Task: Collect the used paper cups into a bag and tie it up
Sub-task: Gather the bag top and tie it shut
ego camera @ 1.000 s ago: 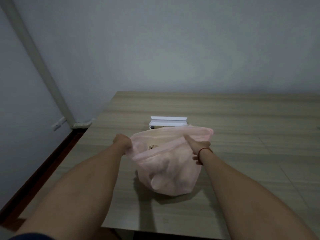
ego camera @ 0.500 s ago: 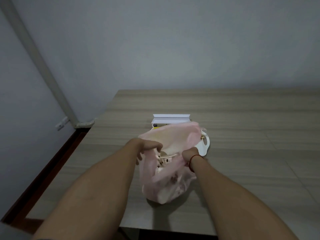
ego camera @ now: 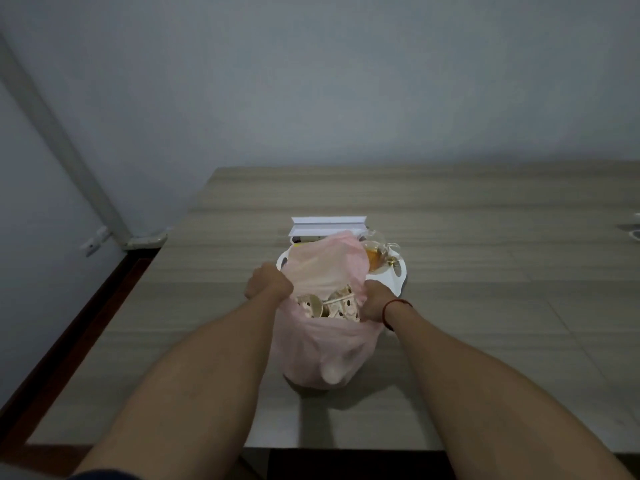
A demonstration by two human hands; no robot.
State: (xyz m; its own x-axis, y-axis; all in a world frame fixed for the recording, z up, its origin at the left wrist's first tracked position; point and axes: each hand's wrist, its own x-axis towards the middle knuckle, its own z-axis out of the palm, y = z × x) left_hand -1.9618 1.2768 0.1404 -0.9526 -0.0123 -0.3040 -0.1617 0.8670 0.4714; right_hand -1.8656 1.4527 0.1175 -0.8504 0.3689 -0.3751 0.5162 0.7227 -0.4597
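Closest in: near edge of the table point(ego camera: 485, 341) running across the bottom of view, left edge slanting away toward the room corner, dark strip of floor point(ego camera: 69, 327) beyond it. Bare wood-grain top on both sides of the forearms, and far more of it to the right.

On to the bag point(ego camera: 311, 355): pink, thin, sitting on the table somewhat back from the near edge, bulging at the bottom, open at the top. Left hand point(ego camera: 268, 284) clenched round the left rim of the mouth, knuckles up, plastic bunched in the fist. Right hand point(ego camera: 375, 301) (red band point(ego camera: 391, 311) at the wrist) gripping the right rim the same way, fingers curled in. Between the two fists, down inside the bag, the cups point(ego camera: 332, 306): pale, patterned, tumbled together, too jumbled to count.

Just behind the bag: a white tray point(ego camera: 396, 285) with cut-out handles, middle hidden by the bag's raised far flap. On its right part, a glass teapot point(ego camera: 377, 256) with amber liquid. Close behind the tray, a low white box point(ego camera: 327, 225).

Further out: open tabletop all the way to the far edge and off to the right, with only a small unclear item point(ego camera: 633, 233) clipped by the right border. Last, the grey wall point(ego camera: 346, 81), and on the left a pale conduit point(ego camera: 69, 150) slanting down to the corner.
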